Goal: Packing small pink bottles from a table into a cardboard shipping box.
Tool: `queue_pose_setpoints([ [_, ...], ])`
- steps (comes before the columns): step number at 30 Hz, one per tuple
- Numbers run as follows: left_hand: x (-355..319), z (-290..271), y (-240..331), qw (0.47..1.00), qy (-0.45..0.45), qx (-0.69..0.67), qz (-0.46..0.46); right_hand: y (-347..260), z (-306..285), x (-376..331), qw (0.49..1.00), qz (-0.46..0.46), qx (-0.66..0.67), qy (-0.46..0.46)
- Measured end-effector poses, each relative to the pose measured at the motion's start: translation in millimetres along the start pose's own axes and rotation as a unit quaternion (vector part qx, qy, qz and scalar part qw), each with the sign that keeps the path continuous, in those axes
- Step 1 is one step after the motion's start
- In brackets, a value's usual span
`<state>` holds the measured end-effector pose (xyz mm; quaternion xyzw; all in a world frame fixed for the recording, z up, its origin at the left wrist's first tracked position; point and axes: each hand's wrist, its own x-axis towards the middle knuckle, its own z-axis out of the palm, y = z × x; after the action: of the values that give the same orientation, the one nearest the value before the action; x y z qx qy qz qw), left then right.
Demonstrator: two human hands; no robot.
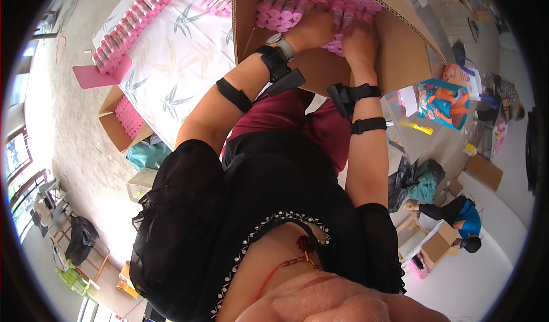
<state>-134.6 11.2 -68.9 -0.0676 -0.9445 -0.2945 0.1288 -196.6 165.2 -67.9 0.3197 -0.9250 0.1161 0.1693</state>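
Both my hands reach into an open cardboard box (400, 48) in front of me. Inside it, pink tubes (286, 6) with printed labels stand packed in rows. My left hand (314, 28), with a watch on its wrist, is curled at the tubes, its fingertips partly hidden. Close to its right, my right hand (360, 45) has its fingers bent against the same cluster. A few labelled tubes (343, 16) show between the two hands, pressed from either side. Black straps with small devices sit on both forearms.
Left of the box, a table with a leaf-patterned white cloth (183, 65) carries a long row of pink tubes (134, 22). A smaller carton (117, 119) of pink pieces stands below it. A blue-orange bag (443, 105) lies right; a person (466, 219) works beyond.
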Motion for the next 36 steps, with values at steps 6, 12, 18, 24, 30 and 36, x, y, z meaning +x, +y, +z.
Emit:
queue_pose_setpoints([
  [6, -3.5, 17.4, -4.8, 0.997, 0.073, 0.011, -0.022, -7.4, -8.2, 3.0, 0.999, -0.006, 0.026, 0.029],
  [12, -4.0, 17.9, 0.4, 0.997, 0.075, 0.007, -0.034, -17.2, -20.4, 10.6, 0.996, 0.054, -0.018, -0.071],
  [18, -6.3, 20.3, -1.1, 0.997, 0.068, 0.033, -0.024, -26.6, -21.1, 33.0, 0.974, 0.129, 0.018, -0.183],
  [24, -5.6, 34.2, -5.3, 0.987, 0.157, 0.017, 0.021, -5.9, -2.5, 23.9, 0.991, 0.073, -0.019, -0.115],
  [30, -10.3, 16.5, 1.0, 0.992, 0.120, 0.034, 0.027, -21.5, -17.1, 29.2, 0.974, 0.103, -0.058, -0.193],
  [36, -27.0, -3.0, 0.3, 0.998, 0.038, 0.048, 0.017, -19.9, 2.2, 23.4, 0.984, 0.033, -0.058, -0.163],
])
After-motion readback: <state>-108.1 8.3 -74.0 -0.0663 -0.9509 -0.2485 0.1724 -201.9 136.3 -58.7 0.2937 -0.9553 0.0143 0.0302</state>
